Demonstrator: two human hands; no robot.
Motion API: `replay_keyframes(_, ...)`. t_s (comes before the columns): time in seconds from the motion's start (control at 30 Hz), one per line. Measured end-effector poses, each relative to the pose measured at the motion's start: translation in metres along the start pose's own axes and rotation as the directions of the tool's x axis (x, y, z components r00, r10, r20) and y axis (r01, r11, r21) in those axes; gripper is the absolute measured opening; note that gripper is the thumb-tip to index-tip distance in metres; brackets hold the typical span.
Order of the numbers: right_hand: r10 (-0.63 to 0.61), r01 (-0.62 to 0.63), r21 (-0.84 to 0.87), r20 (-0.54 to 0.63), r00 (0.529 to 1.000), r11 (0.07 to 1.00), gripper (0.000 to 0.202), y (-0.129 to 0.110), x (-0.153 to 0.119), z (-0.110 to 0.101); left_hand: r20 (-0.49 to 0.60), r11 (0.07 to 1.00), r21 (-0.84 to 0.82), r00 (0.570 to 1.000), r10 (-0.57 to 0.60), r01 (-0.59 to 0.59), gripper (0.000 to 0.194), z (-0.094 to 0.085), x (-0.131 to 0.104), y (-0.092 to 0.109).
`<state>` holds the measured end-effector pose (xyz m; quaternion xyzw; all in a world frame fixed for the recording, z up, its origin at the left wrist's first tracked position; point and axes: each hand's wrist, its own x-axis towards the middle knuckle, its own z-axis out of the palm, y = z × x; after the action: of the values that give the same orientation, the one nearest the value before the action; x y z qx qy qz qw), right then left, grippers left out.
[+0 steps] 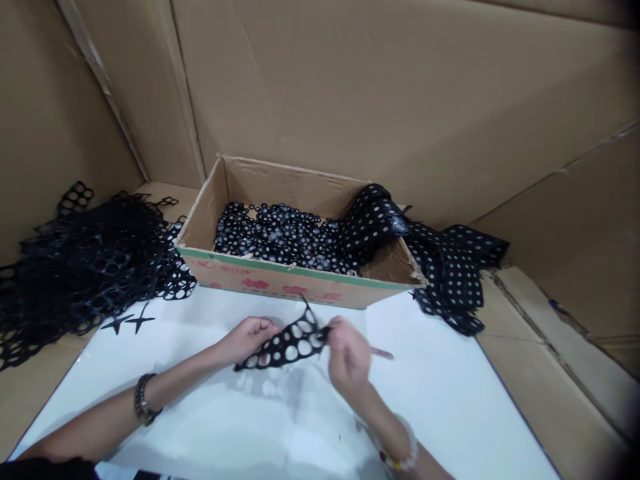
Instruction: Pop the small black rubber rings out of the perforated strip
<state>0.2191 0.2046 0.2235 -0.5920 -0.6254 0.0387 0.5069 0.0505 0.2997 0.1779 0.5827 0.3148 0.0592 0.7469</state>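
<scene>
A small piece of black perforated sheet (291, 343), full of round holes, hangs just above the white table. My left hand (253, 339) is closed on its upper left edge, thumb and fingers pinched together. At the sheet's right end, my right hand (350, 357) is closed round a slim tool (383, 353). Its reddish-brown end sticks out behind the hand; the fingers hide the rest, so I cannot tell its exact kind. A dark tip in front of the fingers meets the sheet, slightly blurred. One thin strip of the sheet stands up near the box.
Behind my hands stands an open cardboard box (300, 283) with small black ringed pieces (280, 233) inside. Black dotted sheets (450, 267) drape over its right side. Left lies a heap of holed black scraps (95, 260), near black star-shaped bits (140, 321). Cardboard walls (375, 87) enclose the white table (210, 427).
</scene>
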Motion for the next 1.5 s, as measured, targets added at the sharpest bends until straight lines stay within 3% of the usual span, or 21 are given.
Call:
replay_keyframes(0.07, -0.108, 0.092, -0.111, -0.15, 0.983, 0.99, 0.021, -0.007, 0.02, -0.019, -0.009, 0.999, 0.005, 0.999, 0.034, -0.034, 0.052, -0.001, 0.002, -0.004)
replay_keyframes(0.17, -0.069, 0.026, -0.176, -0.238, 0.969, 0.984, 0.023, -0.012, 0.047, -0.034, -0.003, 0.995, -0.002, 0.995, 0.099, -0.099, 0.06, -0.003, 0.001, -0.002)
replay_keyframes(0.27, -0.101, 0.071, -0.206, -0.141, 0.985, 0.976, 0.021, -0.015, 0.055, -0.03, -0.042, 0.969, 0.025, 0.968, 0.248, -0.247, 0.066, -0.001, -0.007, 0.009)
replay_keyframes(0.37, -0.175, 0.17, -0.224, -0.005, 0.984, 0.96, 0.02, -0.021, 0.046, -0.015, -0.064, 0.878, 0.173, 0.885, 0.462, -0.446, 0.065, 0.004, -0.017, 0.02)
replay_keyframes(0.47, -0.208, 0.223, -0.21, 0.092, 0.974, 0.952, 0.021, -0.028, 0.031, 0.003, -0.051, 0.801, 0.274, 0.824, 0.565, -0.532, 0.072, 0.01, -0.023, 0.023)
replay_keyframes(0.53, -0.213, 0.236, -0.196, 0.132, 0.968, 0.952, 0.02, -0.032, 0.023, 0.012, -0.039, 0.778, 0.292, 0.806, 0.591, -0.557, 0.076, 0.013, -0.023, 0.021)
replay_keyframes(0.6, -0.214, 0.239, -0.189, 0.147, 0.966, 0.952, 0.019, -0.035, 0.021, 0.016, -0.041, 0.806, 0.284, 0.833, 0.552, -0.52, 0.062, 0.014, -0.023, 0.018)
replay_keyframes(0.7, -0.208, 0.219, -0.24, 0.069, 0.976, 0.946, 0.018, -0.034, 0.03, 0.005, -0.045, 0.926, 0.171, 0.936, 0.348, -0.336, 0.037, 0.015, -0.022, 0.012)
replay_keyframes(0.77, -0.187, 0.143, -0.302, -0.122, 0.975, 0.943, 0.019, -0.027, 0.046, -0.014, -0.026, 0.972, 0.086, 0.975, 0.22, -0.217, 0.038, 0.015, -0.022, 0.008)
replay_keyframes(0.83, -0.134, -0.007, -0.356, -0.37, 0.919, 0.935, 0.026, -0.017, 0.069, -0.039, -0.027, 0.989, 0.025, 0.989, 0.146, -0.145, 0.037, 0.017, -0.021, 0.003)
replay_keyframes(0.87, -0.09, -0.104, -0.401, -0.437, 0.895, 0.91, 0.028, -0.011, 0.081, -0.051, -0.026, 0.993, -0.01, 0.993, 0.114, -0.114, 0.037, 0.017, -0.019, 0.001)
replay_keyframes(0.9, -0.072, -0.143, -0.469, -0.411, 0.909, 0.871, 0.03, -0.004, 0.092, -0.062, -0.014, 0.995, -0.052, 0.996, 0.084, -0.084, 0.037, 0.018, -0.018, -0.001)
replay_keyframes(0.97, -0.034, -0.103, -0.643, -0.197, 0.98, 0.759, 0.028, 0.009, 0.109, -0.077, 0.047, 0.988, -0.149, 0.998, 0.051, -0.044, 0.037, 0.018, -0.016, -0.003)
replay_keyframes(1.03, 0.028, -0.025, -0.753, -0.01, 1.0, 0.658, 0.033, 0.017, 0.117, -0.081, 0.145, 0.972, -0.233, 0.987, 0.076, -0.04, 0.045, 0.016, -0.014, -0.001)
replay_keyframes(1.1, 0.032, -0.011, -0.789, 0.011, 0.999, 0.614, 0.045, 0.015, 0.114, -0.076, 0.23, 0.96, -0.274, 0.966, 0.121, -0.055, 0.052, 0.014, -0.014, 0.002)
replay_keyframes(1.17, -0.034, -0.01, -0.761, -0.043, 0.998, 0.649, 0.042, 0.002, 0.099, -0.063, 0.289, 0.96, -0.272, 0.947, 0.141, -0.06, 0.047, 0.011, -0.014, 0.005)
replay_keyframes(1.23, -0.092, 0.065, -0.674, -0.005, 0.996, 0.736, 0.029, -0.016, 0.074, -0.044, 0.316, 0.964, -0.259, 0.938, 0.14, -0.056, 0.043, 0.01, -0.013, 0.005)
replay_keyframes(1.3, -0.092, 0.205, -0.545, 0.227, 0.969, 0.813, 0.031, -0.03, 0.045, -0.021, 0.315, 0.966, -0.246, 0.937, 0.151, -0.073, 0.04, 0.009, -0.012, 0.004)
replay_keyframes(1.37, 0.005, 0.207, -0.49, 0.395, 0.919, 0.847, 0.031, -0.037, 0.02, 0.0, 0.294, 0.966, -0.241, 0.941, 0.168, -0.097, 0.036, 0.009, -0.011, 0.004)
replay_keyframes(1.5, 0.144, 0.168, -0.489, 0.538, 0.83, 0.856, 0.036, -0.03, -0.004, 0.023, 0.376, 0.962, -0.269, 0.913, 0.157, -0.054, 0.038, 0.008, -0.013, 0.006)
